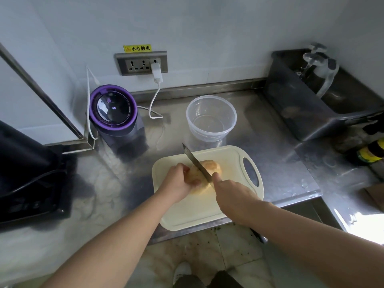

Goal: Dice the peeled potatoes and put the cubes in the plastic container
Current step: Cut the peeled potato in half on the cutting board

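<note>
The potato (209, 169) lies on the cutting board (228, 159), its left end under the curled fingers (184, 169) of the left hand (178, 186). The knife (195, 162) crosses the potato just right of those fingers, its handle in the right hand (232, 196). The plastic container (211, 119) stands behind the board, beyond both sets of fingertips. A lidded appliance (113, 109) stands left of the left fingers and farther back, with a wall socket (141, 63) behind it. A bin (291, 113) sits well right of the right fingers.

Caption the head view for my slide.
Left hand steadies peeled potato on cutting board; right hand slices it with knife; plastic container empty.
</note>
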A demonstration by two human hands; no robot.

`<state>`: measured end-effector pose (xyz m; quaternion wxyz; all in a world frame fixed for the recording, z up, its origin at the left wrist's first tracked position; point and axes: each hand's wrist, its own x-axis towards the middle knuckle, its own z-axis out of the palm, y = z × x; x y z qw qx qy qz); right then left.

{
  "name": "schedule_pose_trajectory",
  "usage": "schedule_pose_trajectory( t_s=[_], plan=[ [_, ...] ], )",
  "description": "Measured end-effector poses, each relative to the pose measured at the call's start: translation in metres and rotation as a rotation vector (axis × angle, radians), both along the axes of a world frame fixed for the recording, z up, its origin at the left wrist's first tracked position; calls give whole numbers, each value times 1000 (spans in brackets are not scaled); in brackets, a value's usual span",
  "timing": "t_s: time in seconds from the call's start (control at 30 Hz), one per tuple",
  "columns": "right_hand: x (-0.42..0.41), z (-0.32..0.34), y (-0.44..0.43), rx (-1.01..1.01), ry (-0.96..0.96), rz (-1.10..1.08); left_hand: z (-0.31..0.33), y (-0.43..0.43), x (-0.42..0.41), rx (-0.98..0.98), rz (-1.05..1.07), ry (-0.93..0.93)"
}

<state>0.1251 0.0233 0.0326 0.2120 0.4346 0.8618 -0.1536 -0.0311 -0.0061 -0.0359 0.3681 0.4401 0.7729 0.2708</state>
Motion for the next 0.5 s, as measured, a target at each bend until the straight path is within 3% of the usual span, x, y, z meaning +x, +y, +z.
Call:
schedule_pose_trajectory(
  t_s=[0.37,0.5],
  plan=[
    [21,-8,-6,-82,89,-102,4,-1,4,-12,-2,42],
    [28,-13,-21,-46,30,-125,6,-3,5,-22,-7,35]
  ],
)
